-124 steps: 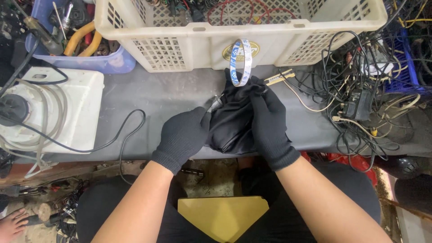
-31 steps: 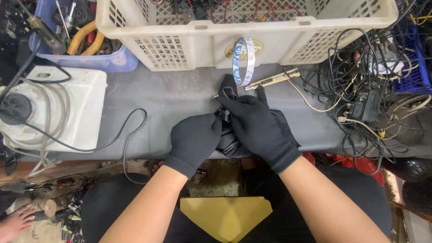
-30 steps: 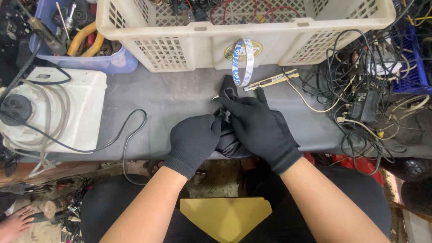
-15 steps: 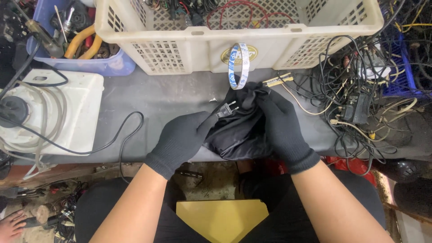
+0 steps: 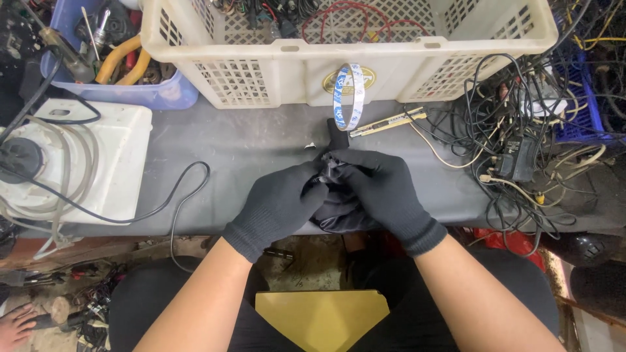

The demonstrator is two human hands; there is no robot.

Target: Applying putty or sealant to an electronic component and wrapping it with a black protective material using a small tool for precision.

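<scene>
Both hands wear black knit gloves and meet over a bundle of black cable [image 5: 339, 212] at the front edge of the grey desk [image 5: 261, 140]. The left hand [image 5: 277, 205] curls around the bundle's left side, its fingertips pinching a bit of the cable near the top. The right hand [image 5: 378, 192] lies over the right side, fingers bent and closed on the same bundle, touching the left hand's fingertips. A black plug end [image 5: 337, 133] sticks up just beyond the hands. Behind it a roll of blue-and-white tape [image 5: 347, 96] stands on edge against a cream plastic basket [image 5: 293, 72] full of wires, with a yellowish utility knife [image 5: 388, 122] lying just to its right. A white appliance [image 5: 72, 160] with hoses sits on the left, and a tangle of black cords and adapters [image 5: 521, 156] covers the right of the desk.
</scene>
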